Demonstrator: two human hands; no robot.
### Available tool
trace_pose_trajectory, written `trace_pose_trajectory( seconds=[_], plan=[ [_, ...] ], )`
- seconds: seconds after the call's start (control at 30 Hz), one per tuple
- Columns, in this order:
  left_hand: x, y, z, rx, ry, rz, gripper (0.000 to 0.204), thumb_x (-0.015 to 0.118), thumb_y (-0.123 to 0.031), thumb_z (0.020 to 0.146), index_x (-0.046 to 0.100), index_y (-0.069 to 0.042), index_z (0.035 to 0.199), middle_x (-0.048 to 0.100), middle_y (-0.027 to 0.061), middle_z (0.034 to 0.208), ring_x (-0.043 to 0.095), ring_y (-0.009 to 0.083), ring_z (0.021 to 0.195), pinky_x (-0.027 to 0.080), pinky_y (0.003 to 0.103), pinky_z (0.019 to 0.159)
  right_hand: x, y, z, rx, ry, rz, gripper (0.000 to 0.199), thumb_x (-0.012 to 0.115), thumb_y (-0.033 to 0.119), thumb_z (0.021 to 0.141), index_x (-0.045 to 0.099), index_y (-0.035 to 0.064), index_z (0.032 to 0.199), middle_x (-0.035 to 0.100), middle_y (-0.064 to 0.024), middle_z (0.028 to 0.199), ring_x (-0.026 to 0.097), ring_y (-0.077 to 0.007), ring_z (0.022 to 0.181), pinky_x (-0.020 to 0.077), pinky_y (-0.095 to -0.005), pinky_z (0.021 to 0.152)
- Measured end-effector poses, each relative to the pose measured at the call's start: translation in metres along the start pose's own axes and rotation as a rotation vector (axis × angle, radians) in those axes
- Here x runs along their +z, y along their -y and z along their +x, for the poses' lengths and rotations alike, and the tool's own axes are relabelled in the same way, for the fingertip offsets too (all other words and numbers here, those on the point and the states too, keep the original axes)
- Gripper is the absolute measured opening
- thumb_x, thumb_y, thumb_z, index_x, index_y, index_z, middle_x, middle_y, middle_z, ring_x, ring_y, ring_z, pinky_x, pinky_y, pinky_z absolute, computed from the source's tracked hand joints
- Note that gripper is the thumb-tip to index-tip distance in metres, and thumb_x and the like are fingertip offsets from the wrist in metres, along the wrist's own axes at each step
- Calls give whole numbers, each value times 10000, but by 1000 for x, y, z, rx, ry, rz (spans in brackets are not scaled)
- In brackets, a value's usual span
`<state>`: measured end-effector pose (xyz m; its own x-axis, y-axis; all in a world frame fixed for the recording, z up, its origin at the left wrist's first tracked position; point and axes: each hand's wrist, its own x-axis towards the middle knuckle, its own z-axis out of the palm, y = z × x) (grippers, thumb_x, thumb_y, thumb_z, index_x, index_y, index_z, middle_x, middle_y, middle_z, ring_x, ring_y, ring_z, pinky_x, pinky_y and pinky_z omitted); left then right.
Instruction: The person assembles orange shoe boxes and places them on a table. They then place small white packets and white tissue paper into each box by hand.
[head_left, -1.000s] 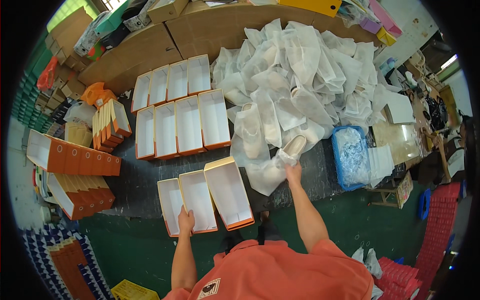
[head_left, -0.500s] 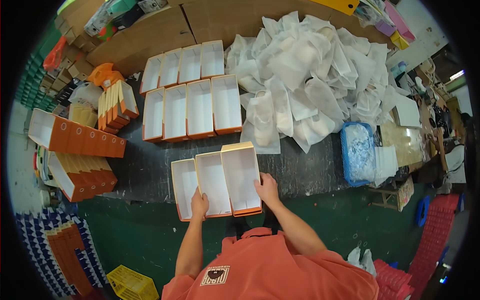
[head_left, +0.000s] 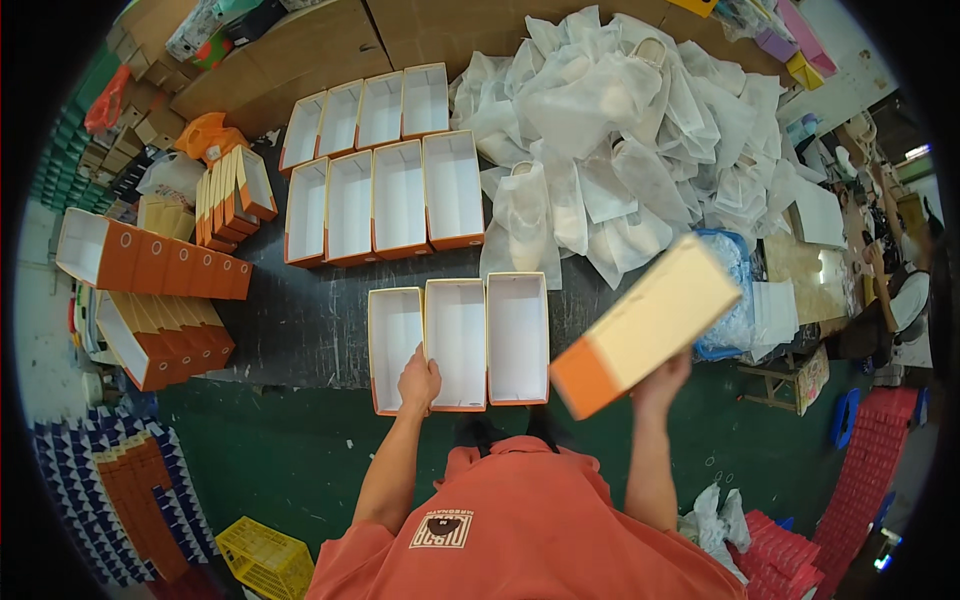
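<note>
Box (head_left: 645,325), tilted in the right hand's grip (head_left: 665,382) just right of the three-box row (head_left: 457,335), might, if swung toward that row, knock it askew, though the left hand's grip (head_left: 420,382) appears closed (fingertips partly hidden) on its left and middle walls.

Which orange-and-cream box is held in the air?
The box in the right hand, tilted; the three front-row boxes sit side by side, open upward.

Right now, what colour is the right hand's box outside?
Box: cream, with an orange end; head view.
</note>
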<state>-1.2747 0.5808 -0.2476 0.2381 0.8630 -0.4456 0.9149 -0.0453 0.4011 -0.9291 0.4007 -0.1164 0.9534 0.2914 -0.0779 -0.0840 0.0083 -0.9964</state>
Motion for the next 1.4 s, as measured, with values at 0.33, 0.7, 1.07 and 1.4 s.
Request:
trace_pose_trajectory(
  seconds=[0.33, 0.7, 1.07, 1.4],
  plan=[
    [33, -40, -14, 222, 92, -3, 406, 571, -186, 937, 510, -23, 1304, 627, 235, 1144, 626, 425, 1031, 518, 503, 871, -48, -118, 7, 56, 338, -1088, 349, 576, 89, 907, 500, 38, 1243, 632, -230, 1051, 621, -457, 1020, 520, -509, 845],
    [32, -123, -8, 419, 30, -760, 745, 694, -311, 919, 331, -17, 1500, 572, 189, 1331, 612, 274, 1121, 520, 386, 925, -136, -113, 142, -531, 193, -1573, 584, 639, 133, 888, 453, 7, 1426, 418, -269, 1461, 383, -442, 1355, 305, -510, 1134],
    [-332, 209, 88, -27, -1278, -704, 1084, 847, -243, 755, 131, 59, 1512, 303, 298, 1452, 384, 425, 1328, 357, 482, 1104, 340, -19, -188, -396, 821, -511, 670, 748, 115, 840, 442, -13, 1422, 476, -178, 1413, 461, -312, 1320, 382, -420, 1100],
    [-438, 294, 184, 169, -1099, -973, 1120, 828, -317, 763, 94, 41, 1528, 326, 305, 1487, 378, 454, 1358, 364, 492, 1098, 755, 78, -437, -685, 1121, 369, 1391, 953, 237, 594, -27, -2, 1552, 157, -178, 1591, 187, -281, 1467, 215, -421, 1198]
  ],
)
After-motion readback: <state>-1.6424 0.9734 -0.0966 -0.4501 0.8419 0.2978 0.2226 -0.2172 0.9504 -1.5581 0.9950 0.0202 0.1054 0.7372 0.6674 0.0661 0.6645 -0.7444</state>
